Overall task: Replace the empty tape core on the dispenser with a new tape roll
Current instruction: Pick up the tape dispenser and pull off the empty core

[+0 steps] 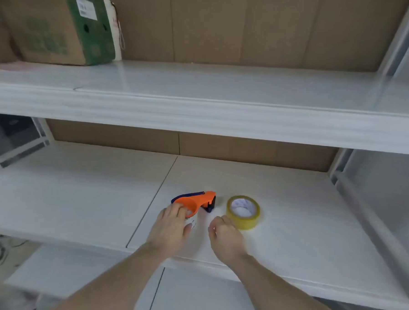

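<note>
White shelving (78, 195) backed by cardboard. The left hand (171, 226) rests its fingers on the orange tape dispenser (196, 201); the right hand (226, 236), loosely curled and holding nothing, sits just before the yellow tape roll (243, 212).

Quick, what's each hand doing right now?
Left hand: open, fingers resting on the orange dispenser.
Right hand: loosely curled, holding nothing, beside the tape roll.
</note>
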